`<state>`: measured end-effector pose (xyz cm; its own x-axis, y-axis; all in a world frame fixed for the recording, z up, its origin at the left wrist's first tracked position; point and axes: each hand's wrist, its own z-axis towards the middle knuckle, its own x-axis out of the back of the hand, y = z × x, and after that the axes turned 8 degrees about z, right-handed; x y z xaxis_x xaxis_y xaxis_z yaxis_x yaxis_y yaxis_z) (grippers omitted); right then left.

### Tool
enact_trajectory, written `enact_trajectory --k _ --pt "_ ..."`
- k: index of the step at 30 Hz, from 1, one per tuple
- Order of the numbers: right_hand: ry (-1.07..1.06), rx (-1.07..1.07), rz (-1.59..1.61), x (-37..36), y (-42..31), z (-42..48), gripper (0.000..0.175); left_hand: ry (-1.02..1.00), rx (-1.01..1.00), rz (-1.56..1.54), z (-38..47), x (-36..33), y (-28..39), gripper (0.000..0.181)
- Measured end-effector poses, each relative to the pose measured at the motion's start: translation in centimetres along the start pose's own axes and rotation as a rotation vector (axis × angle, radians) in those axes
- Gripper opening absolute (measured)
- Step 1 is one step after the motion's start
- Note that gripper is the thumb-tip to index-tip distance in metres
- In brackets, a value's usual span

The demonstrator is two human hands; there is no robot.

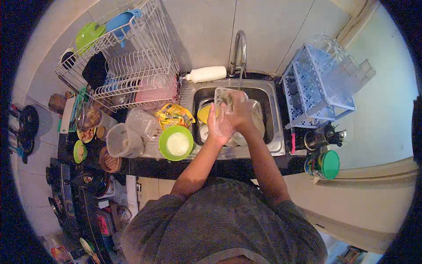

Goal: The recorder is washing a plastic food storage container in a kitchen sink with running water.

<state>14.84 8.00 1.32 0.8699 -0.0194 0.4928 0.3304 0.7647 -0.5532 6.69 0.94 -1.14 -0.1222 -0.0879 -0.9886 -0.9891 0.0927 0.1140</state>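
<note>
Over the steel sink (278,132), my left hand (221,125) supports a clear plastic container (224,94) from below and the left. My right hand (240,110) lies against the container's right side, its fingers blurred. Water runs from the curved metal faucet (243,43) just behind the container. Under my hands, the basin holds a yellow item (205,114) and several clear or pale dishes, partly hidden by my hands. A green bowl (175,142) with whitish, foamy contents stands at the sink's front left, near my left forearm.
Left of the sink are a yellow packet (174,116), clear plastic tubs (123,140) and a white wire dish rack (138,62). A white bottle (207,74) lies behind the basin. At right stand a blue plastic rack (316,85), a pink-handled knife (293,142) and a green-lidded tub (329,164).
</note>
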Motion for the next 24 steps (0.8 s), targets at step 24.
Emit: enact_trajectory --k 24 --pt "-0.258 -0.244 0.107 4.5 -3.7 -2.3 0.028 -0.142 -0.147 0.082 -1.9 -1.8 -0.4 0.042"
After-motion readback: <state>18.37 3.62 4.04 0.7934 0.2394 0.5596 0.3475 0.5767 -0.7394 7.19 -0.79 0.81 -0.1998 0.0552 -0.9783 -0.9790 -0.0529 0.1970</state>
